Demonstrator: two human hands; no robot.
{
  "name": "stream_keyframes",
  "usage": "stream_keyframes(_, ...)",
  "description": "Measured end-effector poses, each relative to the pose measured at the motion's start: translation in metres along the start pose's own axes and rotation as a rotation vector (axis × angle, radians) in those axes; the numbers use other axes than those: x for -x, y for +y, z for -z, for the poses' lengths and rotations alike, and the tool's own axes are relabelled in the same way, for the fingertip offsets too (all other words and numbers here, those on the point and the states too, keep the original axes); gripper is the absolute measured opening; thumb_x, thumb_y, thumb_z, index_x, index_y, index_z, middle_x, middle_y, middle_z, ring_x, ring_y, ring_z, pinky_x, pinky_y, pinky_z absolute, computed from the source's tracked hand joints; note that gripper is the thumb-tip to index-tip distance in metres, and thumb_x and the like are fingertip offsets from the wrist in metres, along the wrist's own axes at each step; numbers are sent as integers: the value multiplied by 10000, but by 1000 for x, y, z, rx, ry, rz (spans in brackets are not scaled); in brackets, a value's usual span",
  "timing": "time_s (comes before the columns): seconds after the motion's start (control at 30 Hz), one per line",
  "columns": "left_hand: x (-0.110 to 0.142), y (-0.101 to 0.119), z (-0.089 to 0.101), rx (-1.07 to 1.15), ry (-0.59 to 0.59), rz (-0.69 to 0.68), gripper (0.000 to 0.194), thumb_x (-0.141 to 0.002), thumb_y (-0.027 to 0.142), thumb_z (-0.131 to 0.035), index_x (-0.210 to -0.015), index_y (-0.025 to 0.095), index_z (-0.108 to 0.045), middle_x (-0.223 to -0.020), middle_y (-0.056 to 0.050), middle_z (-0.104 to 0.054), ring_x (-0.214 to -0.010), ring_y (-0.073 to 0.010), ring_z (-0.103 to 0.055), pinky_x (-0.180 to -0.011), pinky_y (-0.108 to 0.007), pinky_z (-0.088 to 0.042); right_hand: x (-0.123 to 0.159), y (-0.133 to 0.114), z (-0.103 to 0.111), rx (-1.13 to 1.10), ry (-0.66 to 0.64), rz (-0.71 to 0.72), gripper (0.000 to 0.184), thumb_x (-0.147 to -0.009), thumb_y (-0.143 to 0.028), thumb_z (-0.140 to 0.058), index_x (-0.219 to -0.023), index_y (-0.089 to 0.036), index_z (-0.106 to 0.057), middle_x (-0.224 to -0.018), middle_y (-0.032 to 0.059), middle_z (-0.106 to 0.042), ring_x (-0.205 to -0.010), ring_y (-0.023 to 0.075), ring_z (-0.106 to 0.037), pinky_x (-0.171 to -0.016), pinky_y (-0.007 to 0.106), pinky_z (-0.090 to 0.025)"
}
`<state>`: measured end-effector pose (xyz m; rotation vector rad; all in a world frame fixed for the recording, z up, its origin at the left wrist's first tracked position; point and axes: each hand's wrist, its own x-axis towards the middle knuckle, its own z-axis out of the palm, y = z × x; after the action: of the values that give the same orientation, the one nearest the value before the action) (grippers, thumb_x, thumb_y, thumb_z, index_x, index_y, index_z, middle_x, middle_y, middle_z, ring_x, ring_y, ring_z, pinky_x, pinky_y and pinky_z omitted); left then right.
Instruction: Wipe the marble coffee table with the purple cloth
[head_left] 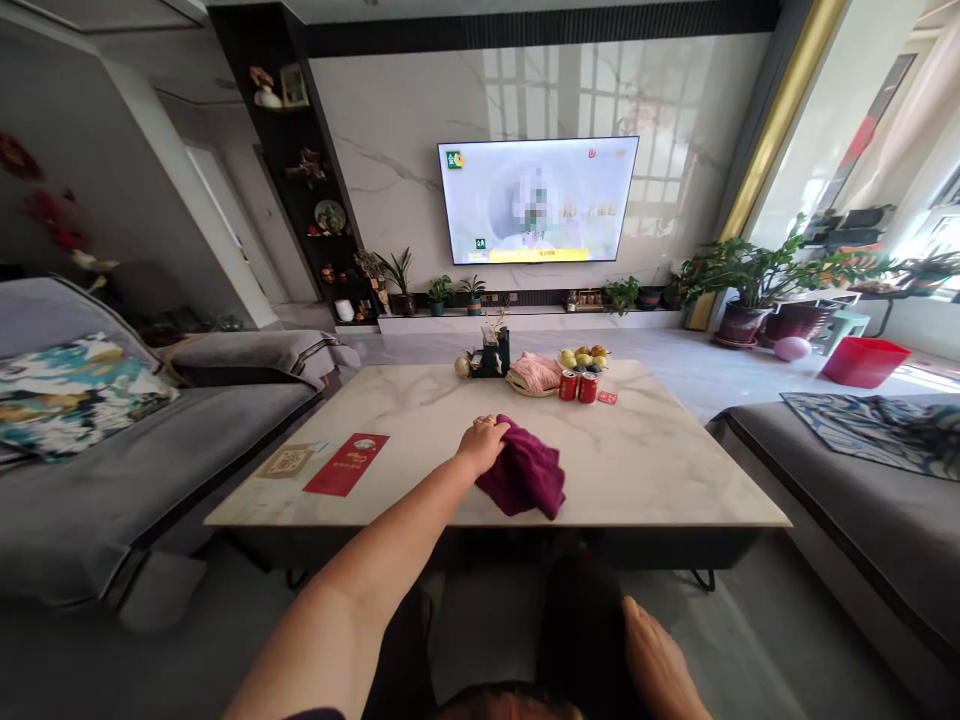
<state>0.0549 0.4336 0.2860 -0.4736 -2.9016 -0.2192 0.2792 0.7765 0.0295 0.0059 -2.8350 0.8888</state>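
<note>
My left hand (482,442) reaches over the marble-patterned coffee table (630,470), its fingers closed on one corner of a purple cloth (525,472). The rest of the cloth hangs loosely to the right of the hand, in folds, over the near half of the tabletop. Low at the right, my right hand (658,655) lies beside my dark-clothed knee (581,620), apart from the table. Its fingers look stretched out, and nothing shows in it.
Two red cans (578,387), a basket with a pink cloth (535,372), fruit (585,357) and a dark tissue box (491,356) stand along the far side. A red envelope (346,465) lies at left. Sofas (225,430) flank the table.
</note>
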Motion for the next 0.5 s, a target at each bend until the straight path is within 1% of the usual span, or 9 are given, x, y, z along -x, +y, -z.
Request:
stream_keyframes(0.03, -4, -3, -5, 14, -8, -4, 329, -982, 223, -584, -1287, 245, -706, -1247, -126, -662, -1198, -281, -587, -1064, -403, -475, -14, -4, 1, 7, 10, 14, 474, -833, -421, -512, -1264, -439, -710, -1049, 165, -751, -1085, 449, -727, -995, 648, -578)
stream_keyframes(0.1, -11, -8, -12, 42, -22, -19, 340, -981, 214, -575, -1293, 239, -708, -1268, -126, -665, -1217, -276, -590, -1090, -402, -467, -49, -21, 4, 1, 13, 62, 446, -869, -398, -510, -1273, -402, -696, -1151, 165, -736, -1210, 434, -680, -1097, 636, -522)
stream_keyframes(0.2, -18, -19, -16, 83, -52, -53, 356, -962, 193, -584, -1290, 238, -715, -1260, -119, -679, -1208, -268, -609, -1111, -404, -465, -113, -72, 0, -86, -11, 137, 473, -927, -386, -517, -1378, -287, -621, -1328, 155, -678, -1320, 401, -619, -1160, 568, -492)
stream_keyframes(0.27, -19, -28, -16, 109, -68, -76, 363, -947, 190, -598, -1286, 241, -719, -1240, -114, -691, -1195, -268, -622, -1110, -406, -472, -154, -112, -15, -145, -39, 146, 632, -890, -394, -612, -1492, -233, -505, -1481, 155, -582, -1401, 377, -557, -1200, 520, -456)
stream_keyframes(0.33, -20, -38, -15, 132, -74, -95, 361, -940, 197, -605, -1279, 240, -724, -1217, -112, -701, -1185, -270, -631, -1106, -406, -480, -189, -147, -38, -182, -73, 151, 863, -787, -384, -737, -1559, -181, -410, -1602, 194, -457, -1492, 382, -451, -1243, 520, -394)
stream_keyframes(0.37, -21, -43, -14, 143, -73, -103, 361, -939, 200, -607, -1278, 236, -726, -1211, -112, -704, -1182, -269, -634, -1103, -402, -483, -203, -162, -50, -205, -84, 153, 930, -737, -355, -775, -1562, -150, -398, -1627, 218, -418, -1511, 389, -417, -1250, 523, -376)
stream_keyframes(0.4, -23, -47, -13, 152, -69, -109, 365, -939, 201, -609, -1283, 233, -725, -1210, -112, -706, -1180, -267, -636, -1103, -397, -485, -214, -173, -62, -235, -91, 156, 926, -713, -309, -776, -1545, -121, -415, -1621, 233, -419, -1504, 387, -419, -1242, 514, -378)
stream_keyframes(0.43, -24, -52, -12, 159, -64, -115, 372, -938, 202, -612, -1292, 231, -722, -1209, -111, -708, -1178, -264, -638, -1103, -392, -485, -224, -181, -71, -266, -94, 159, 848, -718, -258, -740, -1502, -98, -459, -1581, 233, -468, -1466, 368, -463, -1219, 488, -403)
stream_keyframes(0.5, -29, -61, -11, 167, -53, -125, 386, -937, 202, -623, -1311, 234, -714, -1216, -104, -708, -1176, -256, -639, -1107, -383, -483, -241, -189, -82, -316, -92, 164, 598, -751, -161, -603, -1344, -85, -581, -1360, 175, -652, -1270, 293, -616, -1105, 409, -496)
